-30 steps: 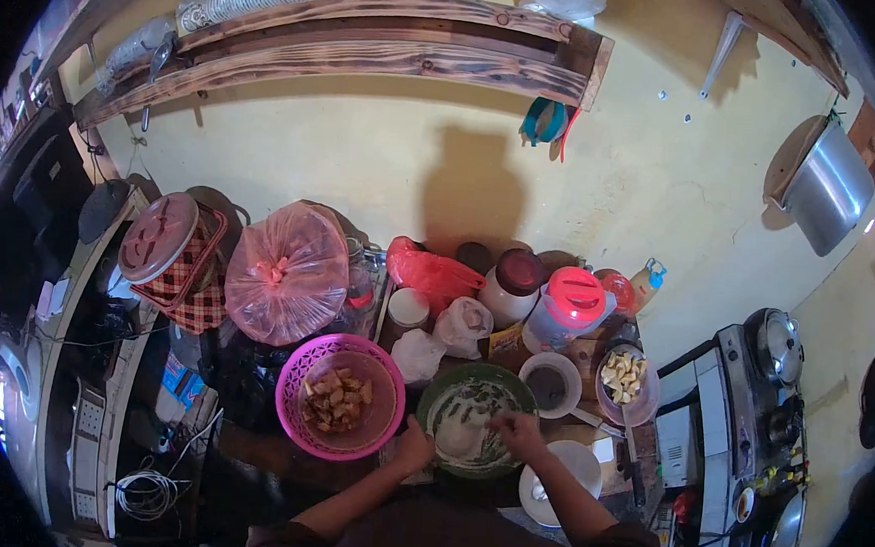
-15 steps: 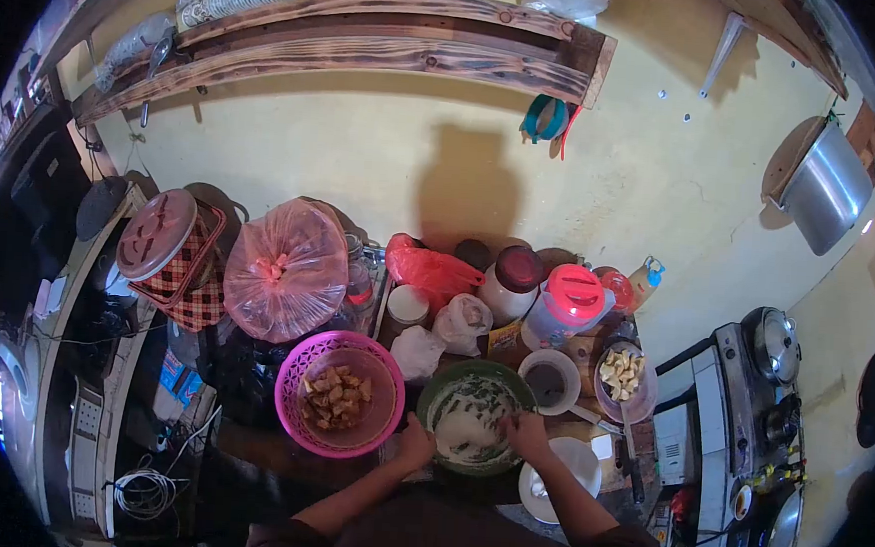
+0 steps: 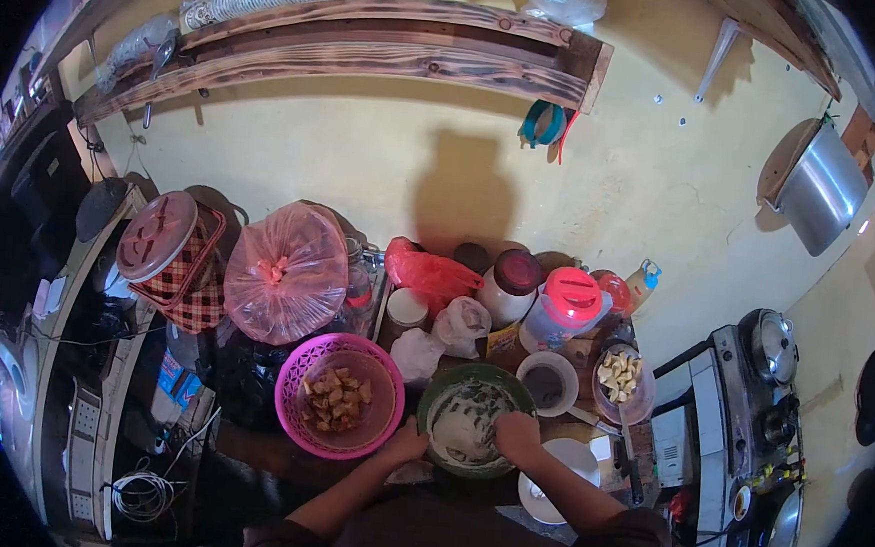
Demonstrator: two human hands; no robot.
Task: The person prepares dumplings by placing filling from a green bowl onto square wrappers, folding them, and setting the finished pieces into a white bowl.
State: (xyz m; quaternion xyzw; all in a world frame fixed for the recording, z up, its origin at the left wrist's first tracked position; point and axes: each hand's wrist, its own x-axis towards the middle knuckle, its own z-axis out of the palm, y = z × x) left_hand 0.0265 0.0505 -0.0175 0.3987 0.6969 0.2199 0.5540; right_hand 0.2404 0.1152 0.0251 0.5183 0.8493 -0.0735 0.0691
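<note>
A green bowl [image 3: 496, 375] holds a pale floury mixture [image 3: 458, 427], with white smears up its inner wall. My left hand [image 3: 409, 442] grips the bowl's near left rim, fingers partly hidden. On the right side, inside the rim, my right hand [image 3: 518, 436] is closed, knuckles up, at the edge of the mixture; what its fingers hold, if anything, is hidden. Left of the bowl stands a pink basket [image 3: 282, 404] with brown chunks [image 3: 337, 400] in it. A white plate [image 3: 578, 461] lies partly under my right forearm.
Behind the bowl stand a knotted clear bag [image 3: 417, 356], a pan of dark liquid [image 3: 543, 384] and a pink-lidded pitcher [image 3: 573, 294]. Pale cut pieces [image 3: 620, 376] fill a bowl at right, near a knife [image 3: 633, 471]. A stove [image 3: 727, 376] stands farther right.
My right hand has curled more tightly and shifted slightly within the bowl. The mixture's surface looks different, with more smearing. My left hand stays at the rim.
</note>
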